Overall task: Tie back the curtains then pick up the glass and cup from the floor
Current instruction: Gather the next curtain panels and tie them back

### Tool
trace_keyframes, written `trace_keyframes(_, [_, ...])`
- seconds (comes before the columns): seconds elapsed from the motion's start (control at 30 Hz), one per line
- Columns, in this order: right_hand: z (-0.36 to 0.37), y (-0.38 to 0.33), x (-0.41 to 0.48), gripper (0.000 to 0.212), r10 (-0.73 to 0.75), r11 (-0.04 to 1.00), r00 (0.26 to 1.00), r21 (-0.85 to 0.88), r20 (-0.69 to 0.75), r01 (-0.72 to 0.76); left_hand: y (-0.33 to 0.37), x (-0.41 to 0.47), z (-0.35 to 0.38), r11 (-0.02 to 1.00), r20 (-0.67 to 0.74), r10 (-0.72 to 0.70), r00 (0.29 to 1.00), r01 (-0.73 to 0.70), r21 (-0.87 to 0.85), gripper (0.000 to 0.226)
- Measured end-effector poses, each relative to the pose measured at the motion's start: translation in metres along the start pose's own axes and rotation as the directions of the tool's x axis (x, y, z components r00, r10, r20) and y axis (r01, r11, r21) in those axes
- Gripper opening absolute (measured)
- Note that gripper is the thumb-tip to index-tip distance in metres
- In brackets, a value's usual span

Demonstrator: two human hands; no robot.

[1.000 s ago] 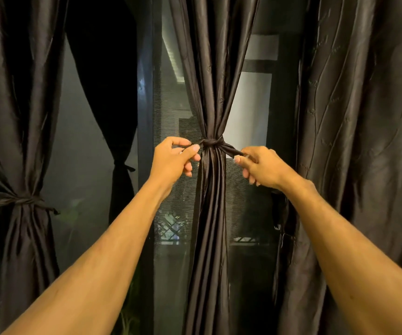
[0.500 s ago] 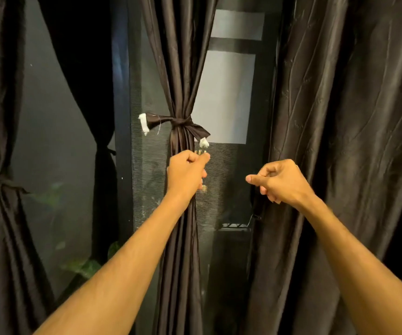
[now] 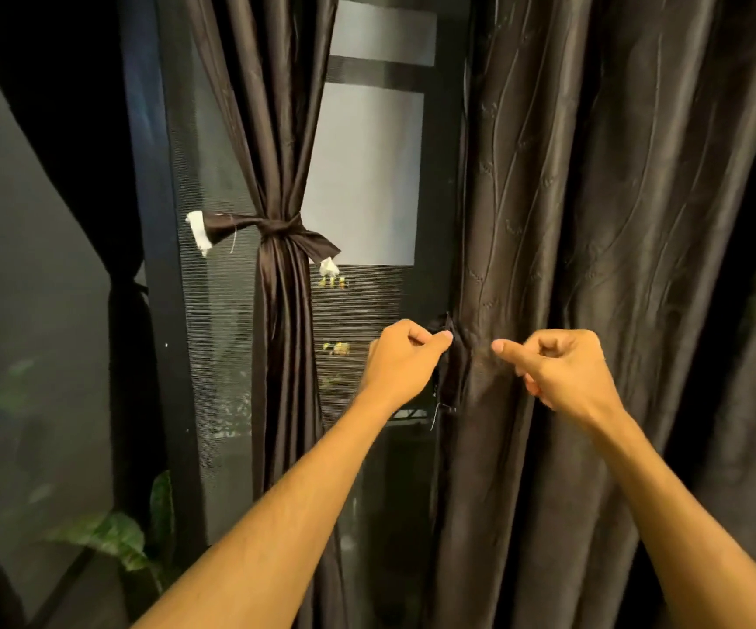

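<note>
At the curtain (image 3: 594, 220) edge, left hand (image 3: 405, 360) pinches tie (image 3: 451, 376).

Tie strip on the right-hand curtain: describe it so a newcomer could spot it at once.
Start at the wide, loose curtain filling the right side. On its left edge hangs a short dark tie strip, its top pinched by the left hand. Unlike the white-tipped tie knotted round the gathered curtain to the left, it dangles unknotted.

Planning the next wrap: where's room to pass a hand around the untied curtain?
Open gap between the tied curtain and the untied curtain, over the mesh screen. Crowded at its edge: left hand pinches the tie strip, right hand close beside.
</note>
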State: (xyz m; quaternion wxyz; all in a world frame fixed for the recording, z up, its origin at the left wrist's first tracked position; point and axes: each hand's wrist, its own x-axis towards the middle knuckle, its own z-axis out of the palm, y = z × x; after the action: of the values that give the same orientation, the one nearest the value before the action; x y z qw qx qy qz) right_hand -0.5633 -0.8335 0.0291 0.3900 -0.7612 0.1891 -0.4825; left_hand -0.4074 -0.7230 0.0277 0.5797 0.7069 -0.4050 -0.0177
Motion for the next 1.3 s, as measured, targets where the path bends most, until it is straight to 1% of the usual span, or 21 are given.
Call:
trace_keyframes(0.1, [-0.004, 0.010, -0.007, 0.052, -0.048, 0.995, 0.980, -0.092, -0.194, 0.031, 0.001, 0.005, 0.010, 0.999, 0.028, -0.014, 1.000, 0.012, 0.040, 0.039])
trace_keyframes(0.17, [-0.003, 0.019, -0.014, 0.048, -0.063, 0.987, 0.957, -0.161, -0.283, 0.018, 0.000, 0.008, 0.016, 0.999, 0.034, -0.014, 0.999, 0.012, 0.051, 0.040])
trace_keyframes(0.2, [-0.002, 0.023, -0.017, 0.043, -0.058, 0.983, 0.951, -0.183, -0.304, 0.001, 0.000, 0.009, 0.017, 0.998, 0.029, -0.015, 0.999, 0.013, 0.060, 0.039])
trace_keyframes(0.27, [0.000, 0.030, -0.023, 0.034, -0.041, 0.975, 0.948, -0.218, -0.315, -0.031, 0.002, 0.010, 0.023, 0.998, 0.008, -0.009, 1.000, 0.008, 0.070, 0.036])
trace_keyframes(0.33, [0.005, 0.033, -0.025, 0.033, -0.036, 0.971, 0.953, -0.236, -0.302, -0.039, 0.003, 0.010, 0.023, 0.997, -0.021, 0.013, 1.000, -0.012, 0.077, 0.031])
trace_keyframes(0.43, [0.008, 0.034, -0.021, 0.028, -0.064, 0.973, 0.953, -0.232, -0.298, -0.007, 0.007, 0.011, 0.023, 0.994, -0.017, 0.040, 0.999, -0.038, 0.102, 0.023])
trace_keyframes(0.53, [0.009, 0.034, -0.011, 0.019, -0.114, 0.965, 0.953, -0.260, -0.282, 0.039, 0.010, 0.014, 0.024, 0.996, -0.037, 0.013, 0.999, -0.010, 0.091, 0.021])
trace_keyframes(0.63, [0.006, 0.036, 0.000, 0.028, -0.159, 0.955, 0.946, -0.287, -0.283, 0.074, 0.017, 0.012, 0.028, 0.998, -0.069, -0.036, 0.997, 0.039, 0.052, 0.021])
trace_keyframes(0.7, [0.005, 0.037, 0.004, 0.036, -0.144, 0.953, 0.957, -0.297, -0.252, 0.065, 0.020, 0.010, 0.032, 0.997, -0.090, -0.064, 0.994, 0.069, 0.047, 0.018])
trace_keyframes(0.8, [0.001, 0.037, 0.006, 0.042, -0.133, 0.939, 0.977, -0.337, -0.165, 0.071, 0.028, 0.005, 0.038, 0.990, -0.150, -0.062, 0.987, 0.080, 0.120, 0.005])
trace_keyframes(0.9, [0.000, 0.034, 0.007, 0.043, -0.164, 0.914, 0.984, -0.387, -0.073, 0.124, 0.037, -0.001, 0.044, 0.977, -0.175, -0.068, 0.982, 0.101, 0.190, 0.020])
trace_keyframes(0.97, [-0.001, 0.032, 0.005, 0.044, -0.174, 0.916, 0.984, -0.372, -0.029, 0.151, 0.043, -0.007, 0.050, 0.968, -0.211, -0.073, 0.975, 0.120, 0.219, 0.027])
trace_keyframes(1.07, [0.001, 0.029, 0.000, 0.045, -0.183, 0.930, 0.983, -0.320, 0.020, 0.180, 0.050, -0.017, 0.060, 0.955, -0.276, -0.064, 0.959, 0.139, 0.262, 0.024])
trace_keyframes(1.13, [0.003, 0.028, -0.003, 0.049, -0.185, 0.931, 0.981, -0.311, 0.055, 0.193, 0.054, -0.024, 0.067, 0.948, -0.304, -0.050, 0.951, 0.141, 0.285, 0.020])
trace_keyframes(1.23, [0.008, 0.026, -0.007, 0.062, -0.180, 0.937, 0.975, -0.278, 0.134, 0.211, 0.059, -0.028, 0.073, 0.945, -0.297, -0.034, 0.954, 0.128, 0.302, 0.024])
trace_keyframes(1.3, [0.011, 0.024, -0.008, 0.066, -0.181, 0.946, 0.965, -0.234, 0.192, 0.224, 0.063, -0.027, 0.075, 0.935, -0.290, -0.030, 0.956, 0.130, 0.329, 0.021])
